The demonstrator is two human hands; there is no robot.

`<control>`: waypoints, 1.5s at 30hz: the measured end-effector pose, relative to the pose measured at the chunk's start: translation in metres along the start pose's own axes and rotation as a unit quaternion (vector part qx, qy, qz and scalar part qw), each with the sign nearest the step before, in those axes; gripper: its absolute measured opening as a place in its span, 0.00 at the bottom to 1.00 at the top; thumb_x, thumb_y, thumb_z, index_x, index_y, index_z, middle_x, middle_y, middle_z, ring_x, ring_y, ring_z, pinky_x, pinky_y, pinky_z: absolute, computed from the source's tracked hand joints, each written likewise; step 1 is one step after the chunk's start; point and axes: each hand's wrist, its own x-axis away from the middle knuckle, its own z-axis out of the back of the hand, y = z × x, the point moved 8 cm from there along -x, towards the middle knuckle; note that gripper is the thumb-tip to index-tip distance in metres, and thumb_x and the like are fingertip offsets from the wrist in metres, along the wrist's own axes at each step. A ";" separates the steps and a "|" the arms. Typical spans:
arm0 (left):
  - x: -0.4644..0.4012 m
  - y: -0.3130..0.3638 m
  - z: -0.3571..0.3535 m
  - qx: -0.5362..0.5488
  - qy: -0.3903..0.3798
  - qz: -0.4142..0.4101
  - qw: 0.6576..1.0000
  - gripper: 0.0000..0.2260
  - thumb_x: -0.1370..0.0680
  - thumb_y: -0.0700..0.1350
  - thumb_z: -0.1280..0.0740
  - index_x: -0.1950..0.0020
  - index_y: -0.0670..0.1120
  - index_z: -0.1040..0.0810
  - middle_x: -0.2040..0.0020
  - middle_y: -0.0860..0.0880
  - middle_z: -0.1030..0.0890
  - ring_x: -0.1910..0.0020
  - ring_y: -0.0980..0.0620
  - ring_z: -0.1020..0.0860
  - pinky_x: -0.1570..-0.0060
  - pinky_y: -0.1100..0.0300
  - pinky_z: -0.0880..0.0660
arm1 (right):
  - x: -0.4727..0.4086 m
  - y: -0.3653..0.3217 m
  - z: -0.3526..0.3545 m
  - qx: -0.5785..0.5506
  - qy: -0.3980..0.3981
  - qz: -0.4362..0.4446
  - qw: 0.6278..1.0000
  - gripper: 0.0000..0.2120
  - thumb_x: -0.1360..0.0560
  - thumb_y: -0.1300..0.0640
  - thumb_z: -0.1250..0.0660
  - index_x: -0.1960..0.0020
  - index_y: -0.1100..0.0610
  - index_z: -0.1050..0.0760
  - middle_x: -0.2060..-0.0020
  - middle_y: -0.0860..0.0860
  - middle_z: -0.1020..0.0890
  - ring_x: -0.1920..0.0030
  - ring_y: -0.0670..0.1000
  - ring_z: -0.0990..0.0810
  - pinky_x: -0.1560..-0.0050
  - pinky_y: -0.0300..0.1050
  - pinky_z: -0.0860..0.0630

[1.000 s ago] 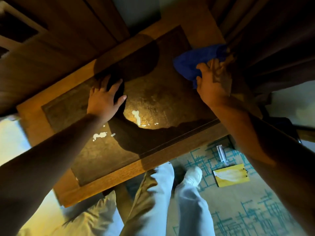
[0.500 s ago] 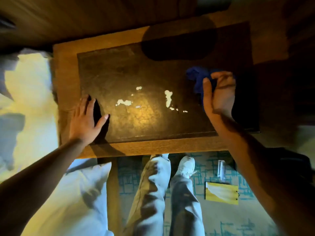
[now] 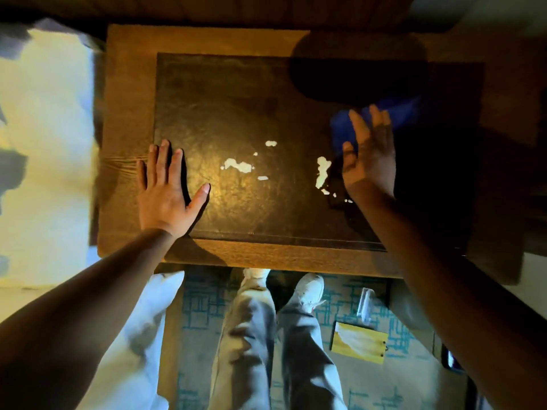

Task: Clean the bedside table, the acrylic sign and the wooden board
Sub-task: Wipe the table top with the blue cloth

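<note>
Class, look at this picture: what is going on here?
A person stands at a bedside table, wiping its dark top. The left hand lies flat near the top's left edge, fingers straight. The right hand presses a blue cloth on the right side with straight fingers. White patches show mid-top. A yellow board and a clear sign lie on the carpet by the feet.

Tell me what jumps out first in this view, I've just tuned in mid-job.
The dark inlaid top of the bedside table fills the middle, with bright white patches glaring at its centre. The left hand lies flat at the panel's left edge, while the right hand presses a blue cloth on the right side. On the patterned carpet below lies a yellow board.
</note>
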 end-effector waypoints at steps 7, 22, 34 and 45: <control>0.000 0.000 -0.001 0.005 0.004 0.008 1.000 0.36 0.20 0.66 0.46 0.20 0.44 0.43 0.17 0.41 0.47 0.18 0.40 0.49 0.21 0.41 0.53 | 0.089 0.060 0.032 0.011 0.020 -0.129 0.991 0.22 0.21 0.62 0.42 0.27 0.62 0.29 0.23 0.62 0.34 0.22 0.62 0.39 0.25 0.65 0.38; -0.002 -0.005 -0.002 0.030 0.005 0.011 0.999 0.35 0.19 0.65 0.48 0.19 0.45 0.43 0.17 0.43 0.47 0.18 0.42 0.52 0.20 0.40 0.53 | 0.089 -0.043 -0.004 -0.203 0.088 -0.318 0.922 0.23 0.16 0.51 0.48 0.23 0.54 0.34 0.21 0.55 0.38 0.19 0.55 0.46 0.20 0.56 0.50; 0.002 -0.004 -0.001 0.036 0.013 0.008 0.999 0.34 0.19 0.65 0.49 0.19 0.45 0.44 0.17 0.43 0.47 0.18 0.42 0.52 0.20 0.40 0.53 | 0.134 -0.051 -0.014 0.050 -0.016 -0.112 0.992 0.25 0.17 0.49 0.41 0.21 0.51 0.37 0.20 0.60 0.41 0.19 0.61 0.45 0.21 0.60 0.45; 0.001 -0.005 -0.002 0.032 0.013 0.003 0.999 0.34 0.18 0.64 0.46 0.19 0.45 0.44 0.17 0.42 0.47 0.18 0.41 0.52 0.21 0.39 0.52 | 0.041 -0.061 -0.031 0.081 -0.019 -0.041 0.996 0.22 0.16 0.49 0.42 0.23 0.50 0.34 0.21 0.60 0.39 0.20 0.63 0.43 0.21 0.60 0.45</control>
